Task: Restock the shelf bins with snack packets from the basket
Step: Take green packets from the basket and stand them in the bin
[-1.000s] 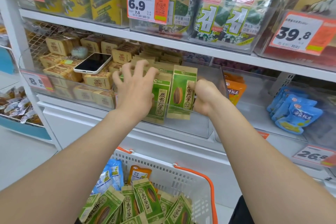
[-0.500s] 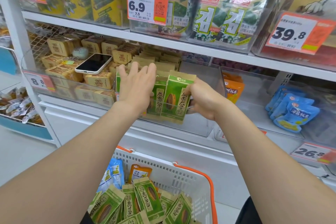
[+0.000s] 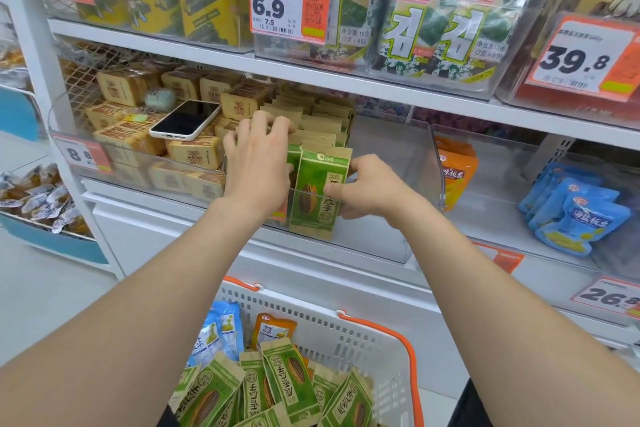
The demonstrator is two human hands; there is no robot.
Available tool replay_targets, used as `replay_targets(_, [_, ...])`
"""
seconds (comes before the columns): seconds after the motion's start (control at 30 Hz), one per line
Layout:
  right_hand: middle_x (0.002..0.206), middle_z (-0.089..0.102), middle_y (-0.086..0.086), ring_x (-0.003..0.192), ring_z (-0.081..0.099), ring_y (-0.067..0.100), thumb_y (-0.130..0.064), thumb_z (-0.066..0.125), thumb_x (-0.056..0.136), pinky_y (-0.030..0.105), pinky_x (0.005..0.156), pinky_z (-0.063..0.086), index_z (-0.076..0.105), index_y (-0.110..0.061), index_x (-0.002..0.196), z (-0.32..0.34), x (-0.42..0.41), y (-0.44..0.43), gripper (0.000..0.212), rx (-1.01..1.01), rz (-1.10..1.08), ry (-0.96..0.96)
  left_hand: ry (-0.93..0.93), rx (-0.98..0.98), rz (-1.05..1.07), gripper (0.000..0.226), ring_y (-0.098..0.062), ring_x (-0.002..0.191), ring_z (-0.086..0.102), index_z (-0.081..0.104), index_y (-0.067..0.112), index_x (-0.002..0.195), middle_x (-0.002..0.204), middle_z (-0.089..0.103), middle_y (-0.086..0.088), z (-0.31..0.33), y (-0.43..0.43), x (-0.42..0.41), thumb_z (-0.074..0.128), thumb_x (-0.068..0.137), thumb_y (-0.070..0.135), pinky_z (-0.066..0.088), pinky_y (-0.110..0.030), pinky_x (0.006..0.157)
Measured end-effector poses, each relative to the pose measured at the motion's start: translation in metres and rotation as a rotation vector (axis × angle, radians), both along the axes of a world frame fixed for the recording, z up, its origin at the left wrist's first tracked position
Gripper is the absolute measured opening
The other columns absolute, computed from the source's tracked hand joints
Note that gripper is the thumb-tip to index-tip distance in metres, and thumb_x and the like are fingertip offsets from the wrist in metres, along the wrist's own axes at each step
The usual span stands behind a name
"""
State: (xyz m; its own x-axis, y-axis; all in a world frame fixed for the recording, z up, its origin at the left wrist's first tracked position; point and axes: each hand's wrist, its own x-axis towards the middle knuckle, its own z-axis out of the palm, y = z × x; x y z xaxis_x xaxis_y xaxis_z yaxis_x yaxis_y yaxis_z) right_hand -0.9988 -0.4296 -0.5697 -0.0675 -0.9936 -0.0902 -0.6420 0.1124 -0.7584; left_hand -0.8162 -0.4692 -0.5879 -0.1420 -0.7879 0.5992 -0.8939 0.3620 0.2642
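Note:
A green sunflower-seed packet (image 3: pixel 317 191) stands upright at the front of the clear shelf bin (image 3: pixel 412 163), with my right hand (image 3: pixel 367 189) pinching its right edge. My left hand (image 3: pixel 258 163) rests, fingers spread, against the row of matching packets (image 3: pixel 322 121) behind it and to its left. Below, a white basket with orange handles (image 3: pixel 349 333) holds several more green packets (image 3: pixel 287 381), plus blue (image 3: pixel 220 329) and orange (image 3: pixel 273 328) ones.
A phone (image 3: pixel 187 120) lies on brown boxed snacks (image 3: pixel 194 152) in the bin to the left. Orange packets (image 3: pixel 455 173) and blue packets (image 3: pixel 571 215) fill the bins to the right. Seaweed packs (image 3: pixel 440 10) and price tags (image 3: pixel 289 5) line the shelf above.
My hands have pressed the two front packets together into the row. The right hand slid left along the front packet, and the left hand moved up onto the packet tops.

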Motion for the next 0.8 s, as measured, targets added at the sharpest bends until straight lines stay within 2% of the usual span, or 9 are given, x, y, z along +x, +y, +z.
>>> replay_targets(0.13, [0.085,0.073,0.012,0.075,0.067,0.026,-0.036,0.065,0.092,0.042,0.064,0.059,0.07,-0.006,0.092,0.0,0.02,0.0,0.03,-0.037,-0.005,0.191,0.106,-0.014,0.03,0.077,-0.038,0.143,0.028,0.047,0.019,0.143,0.155,0.033,-0.013,0.001,0.009,-0.001,0.073,0.072,-0.001,0.034,-0.058,0.113])
replay_targets(0.23, [0.094,0.063,0.016,0.086,0.056,0.033,-0.035,0.051,0.101,0.035,0.062,0.04,0.055,-0.01,0.079,-0.004,0.034,0.001,0.033,-0.051,0.022,0.359,0.19,0.158,0.032,0.095,-0.045,0.153,0.007,0.027,0.019,0.156,0.166,0.009,-0.016,0.004,0.017,-0.001,0.067,0.07,0.006,0.017,-0.064,0.122])
replay_targets(0.3, [0.089,0.057,0.014,0.086,0.053,0.035,-0.027,0.045,0.103,0.033,0.066,0.039,0.052,-0.011,0.079,-0.003,0.044,0.003,0.03,-0.025,0.041,0.38,0.241,0.276,0.026,0.103,-0.049,0.154,-0.005,0.011,0.019,0.161,0.169,-0.006,-0.016,0.003,0.02,0.0,0.068,0.075,0.013,0.009,-0.063,0.125])
replay_targets(0.37, [0.088,0.061,0.014,0.087,0.06,0.034,-0.022,0.044,0.099,0.034,0.065,0.048,0.059,-0.008,0.086,0.003,0.043,0.0,0.024,0.03,0.052,0.329,0.258,0.343,0.014,0.108,-0.053,0.153,-0.007,0.0,0.021,0.163,0.168,-0.016,-0.016,0.0,0.023,0.001,0.072,0.081,0.023,0.007,-0.061,0.125])
replay_targets(0.43, [0.101,0.072,0.016,0.091,0.072,0.031,-0.022,0.042,0.092,0.038,0.082,0.06,0.065,-0.007,0.108,0.008,0.035,-0.002,0.032,0.141,0.047,0.235,0.233,0.348,0.009,0.112,-0.057,0.152,-0.009,-0.007,0.025,0.163,0.167,-0.025,-0.014,-0.005,0.024,0.0,0.073,0.084,0.03,0.005,-0.062,0.124])
replay_targets(0.5, [0.107,0.073,0.014,0.096,0.074,0.03,-0.024,0.039,0.088,0.046,0.094,0.059,0.062,-0.01,0.118,0.01,0.026,-0.004,0.04,0.216,0.003,0.206,0.206,0.309,0.014,0.12,-0.059,0.151,-0.011,-0.014,0.028,0.162,0.165,-0.032,-0.014,-0.009,0.025,-0.003,0.075,0.082,0.039,0.004,-0.063,0.123])
replay_targets(0.57, [0.111,0.069,0.014,0.099,0.073,0.031,-0.023,0.041,0.089,0.049,0.093,0.06,0.06,-0.01,0.118,0.009,0.022,-0.009,0.037,0.228,-0.072,0.145,0.214,0.288,0.023,0.129,-0.06,0.15,-0.012,-0.017,0.03,0.162,0.165,-0.035,-0.014,-0.011,0.027,-0.007,0.079,0.079,0.053,0.004,-0.066,0.122])
replay_targets(0.67, [0.107,0.067,0.008,0.089,0.07,0.028,-0.02,0.046,0.098,0.045,0.086,0.063,0.063,-0.014,0.111,0.005,0.019,-0.022,0.022,0.181,-0.179,-0.083,0.261,0.292,0.046,0.142,-0.062,0.149,-0.013,-0.021,0.029,0.161,0.164,-0.037,-0.013,-0.014,0.031,-0.017,0.08,0.072,0.07,0.007,-0.071,0.12])
replay_targets(0.8, [0.093,0.08,0.004,0.088,0.076,0.026,-0.015,0.045,0.096,0.048,0.084,0.064,0.075,-0.015,0.11,-0.002,0.021,-0.032,0.033,0.18,-0.114,-0.21,0.316,0.32,0.12,0.155,-0.059,0.151,-0.012,-0.026,0.025,0.16,0.165,-0.035,-0.016,-0.018,0.03,-0.028,0.078,0.061,0.084,0.009,-0.071,0.12])
